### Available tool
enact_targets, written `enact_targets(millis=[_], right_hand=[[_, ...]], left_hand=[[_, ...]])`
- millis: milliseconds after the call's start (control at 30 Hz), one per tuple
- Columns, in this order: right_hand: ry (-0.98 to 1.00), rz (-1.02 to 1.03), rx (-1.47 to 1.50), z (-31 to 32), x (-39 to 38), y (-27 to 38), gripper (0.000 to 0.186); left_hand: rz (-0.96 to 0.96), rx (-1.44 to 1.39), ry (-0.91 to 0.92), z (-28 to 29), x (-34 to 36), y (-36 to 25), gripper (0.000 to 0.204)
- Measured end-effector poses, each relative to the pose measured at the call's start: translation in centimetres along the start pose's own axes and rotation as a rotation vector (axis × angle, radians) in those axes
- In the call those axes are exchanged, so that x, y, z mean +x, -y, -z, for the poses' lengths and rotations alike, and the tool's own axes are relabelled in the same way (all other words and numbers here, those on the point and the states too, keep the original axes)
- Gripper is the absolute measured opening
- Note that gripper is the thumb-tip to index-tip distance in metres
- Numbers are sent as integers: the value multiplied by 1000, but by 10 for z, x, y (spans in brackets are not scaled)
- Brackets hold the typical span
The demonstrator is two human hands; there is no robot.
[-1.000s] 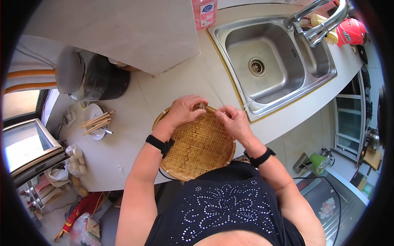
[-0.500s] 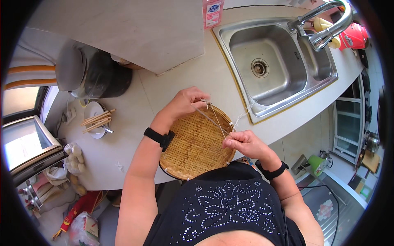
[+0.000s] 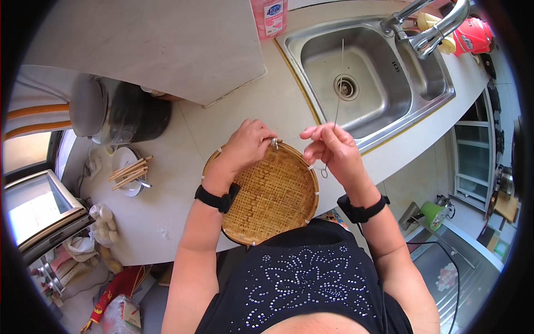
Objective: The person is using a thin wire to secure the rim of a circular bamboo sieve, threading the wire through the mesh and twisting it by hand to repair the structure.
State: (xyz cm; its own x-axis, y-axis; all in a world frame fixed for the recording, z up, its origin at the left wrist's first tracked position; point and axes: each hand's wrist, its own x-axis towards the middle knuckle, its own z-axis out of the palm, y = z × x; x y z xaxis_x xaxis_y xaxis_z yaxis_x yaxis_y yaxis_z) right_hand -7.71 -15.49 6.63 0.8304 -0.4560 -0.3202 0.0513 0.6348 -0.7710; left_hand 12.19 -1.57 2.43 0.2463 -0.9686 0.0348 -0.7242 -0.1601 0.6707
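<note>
A round woven bamboo tray [image 3: 270, 195] lies against my body at the counter's front edge, and several white ties sit along its rim. My left hand [image 3: 250, 146] is closed in a pinch on the far rim, beside a small bunch of white string [image 3: 274, 143]. Right of the tray, my right hand [image 3: 336, 151] holds a thin metal skewer [image 3: 339, 100] with a ring at its lower end. The skewer points away from me, its far part crossing above the sink. My fingertips under the left hand are partly hidden.
At the far right is a steel double sink [image 3: 384, 108] with a faucet [image 3: 439, 33]. A pink bottle [image 3: 271, 19] stands behind the counter's corner. On the left are a dark pot [image 3: 139, 108] and wooden sticks [image 3: 130, 172] on stacked plates [image 3: 119, 158].
My right hand has moved up and right, away from the tray, turning the skewer to point toward the sink. The string stretched between my hands no longer shows. My left hand stays at the rim.
</note>
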Motion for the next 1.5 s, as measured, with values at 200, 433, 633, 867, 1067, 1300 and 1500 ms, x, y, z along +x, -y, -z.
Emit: enact_targets(millis=[200,433,633,867,1067,1300,1500], right_hand=[[-100,-8,1,10,32,-3,29],[-92,-126,-199,5,48,0,28],[34,-174,-495,-13,56,22,28],[-1,-164,-642,-4,40,42,27],[-72,-102,-515,7,26,46,26],[-137,29,-562,10,11,32,23],[-175,127,-425,-12,-11,1,23]], left_hand=[[21,598,116,19,13,-33,9],[220,278,-118,-48,-12,-64,15],[-6,355,-112,-108,-25,-81,9],[-253,165,-2,-84,-30,-85,5],[-268,114,-225,-26,28,-48,17],[-143,-5,223,-32,39,-19,18],[-73,143,224,-32,38,-26,23]])
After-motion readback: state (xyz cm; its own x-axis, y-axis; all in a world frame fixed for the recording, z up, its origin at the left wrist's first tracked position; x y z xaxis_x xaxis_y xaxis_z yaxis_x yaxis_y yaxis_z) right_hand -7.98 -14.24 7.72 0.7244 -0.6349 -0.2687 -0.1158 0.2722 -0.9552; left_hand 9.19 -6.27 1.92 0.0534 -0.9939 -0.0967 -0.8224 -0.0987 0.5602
